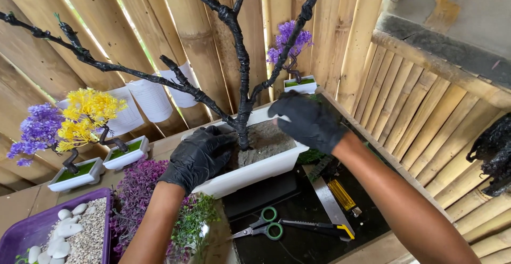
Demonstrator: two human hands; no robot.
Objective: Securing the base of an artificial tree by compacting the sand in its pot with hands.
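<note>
A bare black tape-wrapped tree (242, 77) stands in a white rectangular pot (255, 171) filled with grey hardened filler (266, 141). My left hand (197, 157), in a black glove, rests on the pot's left side near the trunk base. My right hand (308, 121), also gloved in black, is over the pot's right rear rim, fingers curled on the filler's edge. Neither hand holds a loose object that I can see.
Green-handled scissors (266, 229), a yellow utility knife (324, 228) and a metal ruler (330, 202) lie on a black mat. Small yellow (88, 117) and purple (37, 131) artificial bonsai stand left, another purple one (290, 43) behind. A purple tray (32, 226) holds pebbles; loose foliage (143, 195) beside it. Bamboo walls surround.
</note>
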